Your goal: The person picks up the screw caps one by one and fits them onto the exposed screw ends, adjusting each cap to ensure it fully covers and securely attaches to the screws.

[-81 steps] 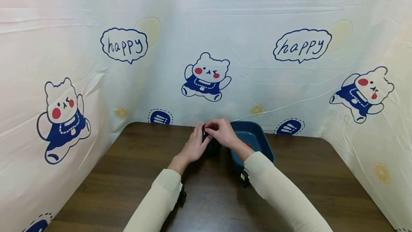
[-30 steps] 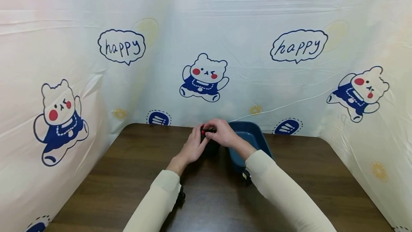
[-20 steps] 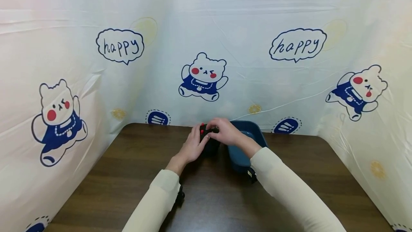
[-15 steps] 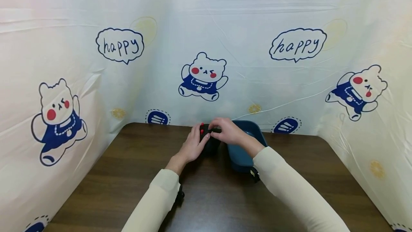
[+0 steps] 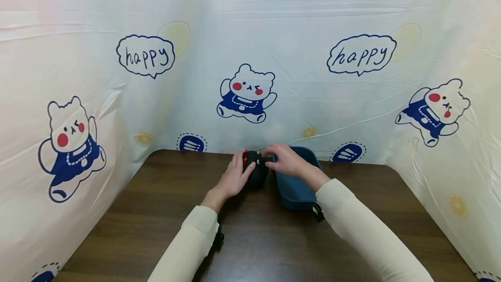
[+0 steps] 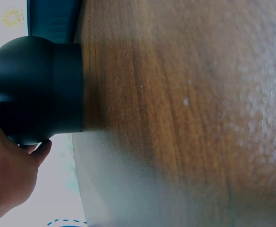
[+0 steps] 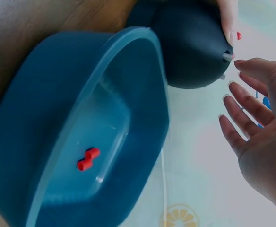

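My left hand grips a black, rounded, vase-like object from its left side. In the left wrist view its flat base sits on the table, and a thumb and fingers curl about the round body. Small red pieces show on its top. The right wrist view shows a pale peg poking out there. Just right of the top is my right hand; in its wrist view the fingers are loosely extended, with nothing visible between them.
A blue rectangular bin stands right beside the black object. Inside it lie two small red cylinders. The wooden table reaches a patterned curtain at the back and sides.
My right hand has moved right, from above the black object's top to its right side. More of the top now shows, including red pieces and a pale spot. The left hand stays put.
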### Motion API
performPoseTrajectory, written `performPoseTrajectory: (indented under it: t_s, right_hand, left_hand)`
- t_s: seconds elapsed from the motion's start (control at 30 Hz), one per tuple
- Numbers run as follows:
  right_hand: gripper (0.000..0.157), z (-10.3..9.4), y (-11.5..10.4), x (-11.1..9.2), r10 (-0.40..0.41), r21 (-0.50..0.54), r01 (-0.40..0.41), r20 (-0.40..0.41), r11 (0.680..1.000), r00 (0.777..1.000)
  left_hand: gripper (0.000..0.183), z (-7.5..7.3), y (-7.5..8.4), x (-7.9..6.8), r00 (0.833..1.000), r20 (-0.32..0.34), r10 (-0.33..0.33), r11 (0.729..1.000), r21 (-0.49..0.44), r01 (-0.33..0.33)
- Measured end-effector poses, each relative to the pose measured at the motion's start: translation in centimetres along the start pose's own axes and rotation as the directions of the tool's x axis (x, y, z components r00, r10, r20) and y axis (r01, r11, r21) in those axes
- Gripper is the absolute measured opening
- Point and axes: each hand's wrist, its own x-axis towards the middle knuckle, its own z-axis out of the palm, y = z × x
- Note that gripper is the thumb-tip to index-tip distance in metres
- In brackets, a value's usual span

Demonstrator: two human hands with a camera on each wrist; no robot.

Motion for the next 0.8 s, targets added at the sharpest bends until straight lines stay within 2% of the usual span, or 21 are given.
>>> performPoseTrajectory:
  t_s: [0.27, 0.5, 0.8]
  right_hand:
    - [0.027, 0.1, 1.5, -1.1, 0.039, -0.015, -0.039, 0.003, 0.999, 0.999]
    - [0.029, 0.2, 3.0, -2.2, 0.115, 0.028, -0.116, 0.019, 0.993, 0.993]
    - [0.032, 0.0, 5.0, -3.2, 0.097, 0.015, -0.098, 0.019, 0.995, 0.995]
  left_hand:
    - [0.085, -0.1, 0.0, 0.0, 1.000, 0.000, -0.002, 1.000, -0.010, 0.002]
    - [0.084, 0.0, 0.0, -0.2, 1.000, -0.001, -0.003, 1.000, -0.005, 0.003]
    - [0.085, 0.0, 0.1, -0.1, 1.000, -0.006, 0.004, 1.000, 0.003, -0.004]
